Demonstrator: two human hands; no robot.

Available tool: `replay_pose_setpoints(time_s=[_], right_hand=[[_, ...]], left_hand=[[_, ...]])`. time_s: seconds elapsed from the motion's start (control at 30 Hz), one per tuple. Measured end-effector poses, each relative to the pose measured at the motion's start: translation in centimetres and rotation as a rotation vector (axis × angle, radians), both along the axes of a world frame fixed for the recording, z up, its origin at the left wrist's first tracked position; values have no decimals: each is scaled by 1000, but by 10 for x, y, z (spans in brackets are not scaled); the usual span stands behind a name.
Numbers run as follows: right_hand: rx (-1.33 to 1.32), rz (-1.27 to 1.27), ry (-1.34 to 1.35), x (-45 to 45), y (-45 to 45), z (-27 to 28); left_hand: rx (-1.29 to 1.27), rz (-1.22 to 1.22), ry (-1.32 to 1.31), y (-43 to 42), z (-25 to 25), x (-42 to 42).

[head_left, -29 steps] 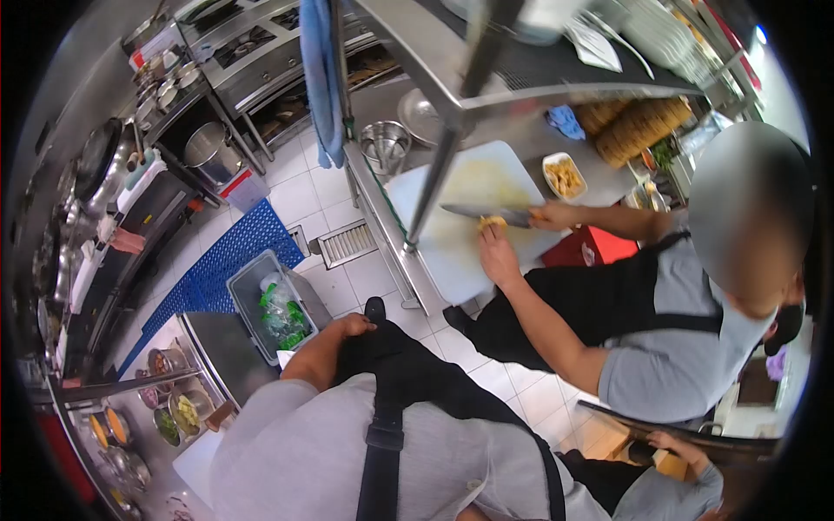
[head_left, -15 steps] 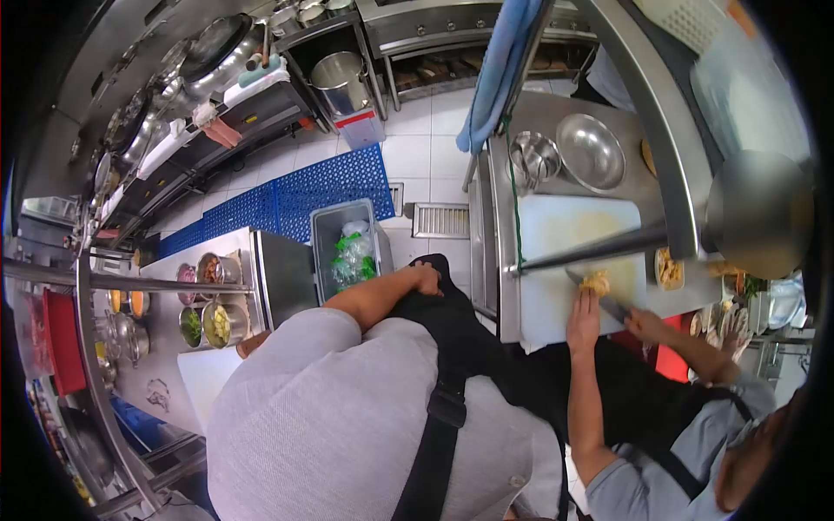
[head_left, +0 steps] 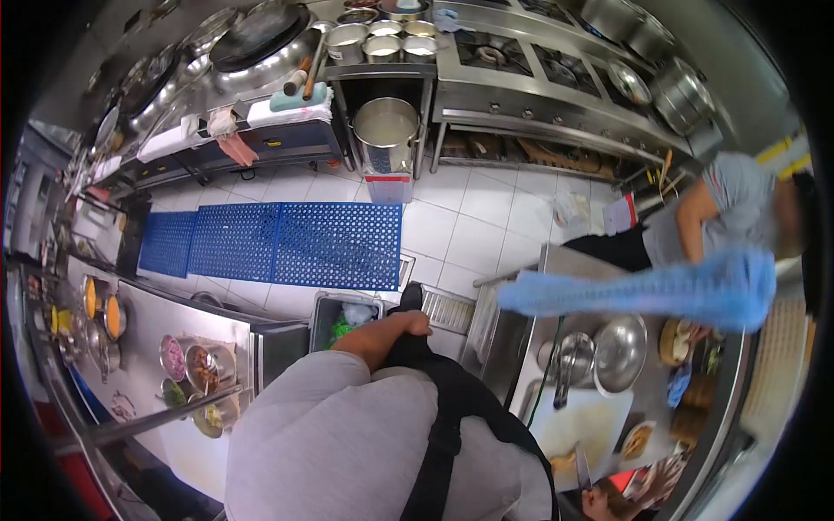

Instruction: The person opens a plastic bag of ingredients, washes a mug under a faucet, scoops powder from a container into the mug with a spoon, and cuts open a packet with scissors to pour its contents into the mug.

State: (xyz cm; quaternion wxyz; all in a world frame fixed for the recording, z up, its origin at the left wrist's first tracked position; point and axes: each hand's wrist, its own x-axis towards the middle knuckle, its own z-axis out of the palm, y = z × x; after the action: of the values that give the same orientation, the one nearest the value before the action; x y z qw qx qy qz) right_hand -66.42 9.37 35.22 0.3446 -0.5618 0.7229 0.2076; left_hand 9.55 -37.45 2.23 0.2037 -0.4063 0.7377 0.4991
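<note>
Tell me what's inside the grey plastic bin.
The grey plastic bin holds pale, filmy plastic and something bright green. The left forearm and sleeve hide its near part; whatever lies under the top layer is covered.

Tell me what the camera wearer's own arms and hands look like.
The left hand is bare, with no glove showing. The left forearm is uncovered below the short sleeve of a light grey shirt. A black strap runs over the shirt. The right hand is out of view.
</note>
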Motion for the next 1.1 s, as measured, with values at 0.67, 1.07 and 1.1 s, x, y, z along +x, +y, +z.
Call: replay_pose_setpoints(time_s=[0.67, 1.07, 1.1], right_hand=[[33, -185, -337, 390, -680, -199], [425, 254, -422, 694, -988, -365], [479, 297, -420, 718, -1006, -392]], left_hand=[[-365, 530, -226, -42, -56, 270], [-186, 918, -223, -22, 19, 292], [-276, 939, -259, -32, 16, 307]])
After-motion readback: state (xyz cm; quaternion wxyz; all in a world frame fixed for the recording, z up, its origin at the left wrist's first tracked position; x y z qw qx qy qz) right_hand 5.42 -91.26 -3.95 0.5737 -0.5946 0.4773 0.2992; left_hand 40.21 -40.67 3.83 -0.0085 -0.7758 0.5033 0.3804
